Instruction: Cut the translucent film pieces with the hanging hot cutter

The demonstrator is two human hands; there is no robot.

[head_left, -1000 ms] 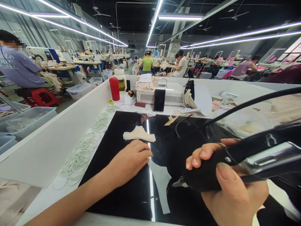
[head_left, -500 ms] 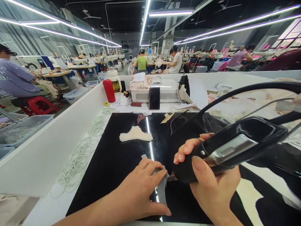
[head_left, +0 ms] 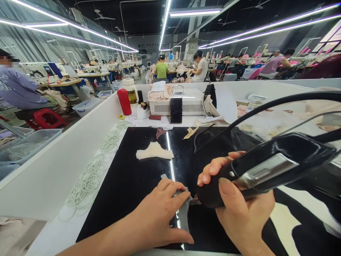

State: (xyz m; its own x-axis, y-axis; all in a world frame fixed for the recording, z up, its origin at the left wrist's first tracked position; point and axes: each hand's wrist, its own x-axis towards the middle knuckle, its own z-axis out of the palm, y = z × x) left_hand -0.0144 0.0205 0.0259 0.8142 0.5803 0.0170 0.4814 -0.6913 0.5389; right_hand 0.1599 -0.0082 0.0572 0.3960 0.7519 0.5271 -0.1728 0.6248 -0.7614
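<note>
My left hand (head_left: 162, 209) rests with fingers spread on a thin grey sheet piece (head_left: 183, 215), pressing it to the shiny black board (head_left: 114, 199). My right hand (head_left: 239, 202) is wrapped round a black corded hand tool (head_left: 282, 160) with a long silver lever. The tool's rounded front end is close to the grey piece's right edge, near my left fingertips. Its tip is small and partly hidden, so contact is hard to make out. Farther up the board lies a cream shaped fabric piece (head_left: 153, 152).
Pale green cord loops (head_left: 89, 181) lie along the left wall. At the back stand a red cup (head_left: 124, 102), a jug (head_left: 130, 90), a phone (head_left: 176, 110) and a white vented box (head_left: 195, 101). A black cable (head_left: 247, 110) arches on the right above cream fabric (head_left: 283, 220). Other people sit beyond.
The tool's rear end has shifted slightly to the right in the picture. My left hand keeps its place on the grey piece; the view has moved a little.
</note>
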